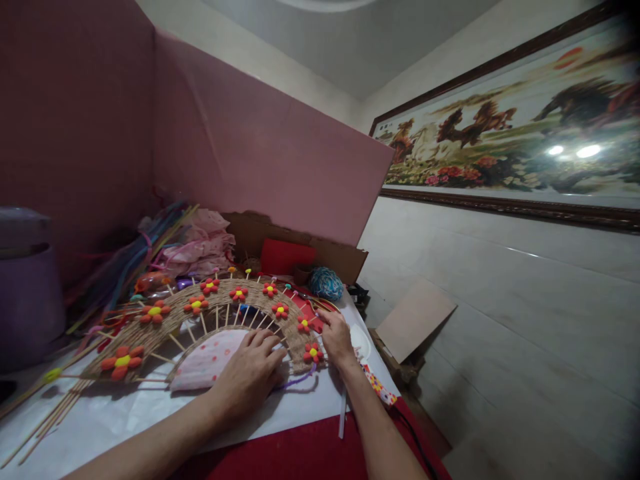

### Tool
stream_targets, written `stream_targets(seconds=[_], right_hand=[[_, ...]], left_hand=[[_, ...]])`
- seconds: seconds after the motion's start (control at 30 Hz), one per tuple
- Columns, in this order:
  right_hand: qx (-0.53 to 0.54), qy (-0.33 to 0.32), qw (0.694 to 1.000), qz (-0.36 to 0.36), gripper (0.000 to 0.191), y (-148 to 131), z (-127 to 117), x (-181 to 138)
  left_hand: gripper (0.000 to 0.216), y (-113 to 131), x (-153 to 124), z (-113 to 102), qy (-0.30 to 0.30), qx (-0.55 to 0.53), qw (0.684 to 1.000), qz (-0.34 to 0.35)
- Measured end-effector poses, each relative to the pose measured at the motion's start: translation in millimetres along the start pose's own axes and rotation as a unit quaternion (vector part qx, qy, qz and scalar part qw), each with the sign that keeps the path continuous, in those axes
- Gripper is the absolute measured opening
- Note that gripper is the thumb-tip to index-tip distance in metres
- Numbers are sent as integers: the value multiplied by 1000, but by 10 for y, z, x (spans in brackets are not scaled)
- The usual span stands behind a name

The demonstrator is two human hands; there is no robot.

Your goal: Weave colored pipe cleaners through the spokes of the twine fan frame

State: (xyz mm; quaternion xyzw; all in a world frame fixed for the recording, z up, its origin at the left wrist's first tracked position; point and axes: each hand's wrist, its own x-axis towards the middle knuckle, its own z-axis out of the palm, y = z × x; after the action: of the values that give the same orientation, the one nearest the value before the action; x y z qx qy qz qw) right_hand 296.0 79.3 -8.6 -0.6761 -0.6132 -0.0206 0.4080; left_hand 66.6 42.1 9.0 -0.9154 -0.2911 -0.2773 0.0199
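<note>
A half-round fan-shaped craft (295,337) lies on the white-covered table, with a twine-woven band on thin wooden sticks. Red and orange flowers with yellow centres (123,363) dot the band, and small coloured tips cap several sticks. Its inner half-circle is pale cloth with pink dots (205,363). My left hand (255,363) lies over the right part of that cloth, its fingers slightly apart across the sticks. At the band's right edge, my right hand (337,339) has thumb and forefinger pinched by a stick end; what sits between them is too small to make out.
Beside my right forearm lie a flower-patterned tool with a black cord (379,387) and a translucent stick (343,415). Behind the craft are a blue yarn ball (326,283), red sheet (287,259) and crumpled pink cloth (203,243). A purple bin (30,300) stands left.
</note>
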Motion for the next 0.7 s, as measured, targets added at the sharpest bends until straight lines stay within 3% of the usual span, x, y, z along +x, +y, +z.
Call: stream_targets(seconds=[0.7], right_hand=[[-9, -6, 1000, -6, 42, -43, -3, -26]], left_hand=[[13, -17, -6, 35, 6, -15, 1000, -3]])
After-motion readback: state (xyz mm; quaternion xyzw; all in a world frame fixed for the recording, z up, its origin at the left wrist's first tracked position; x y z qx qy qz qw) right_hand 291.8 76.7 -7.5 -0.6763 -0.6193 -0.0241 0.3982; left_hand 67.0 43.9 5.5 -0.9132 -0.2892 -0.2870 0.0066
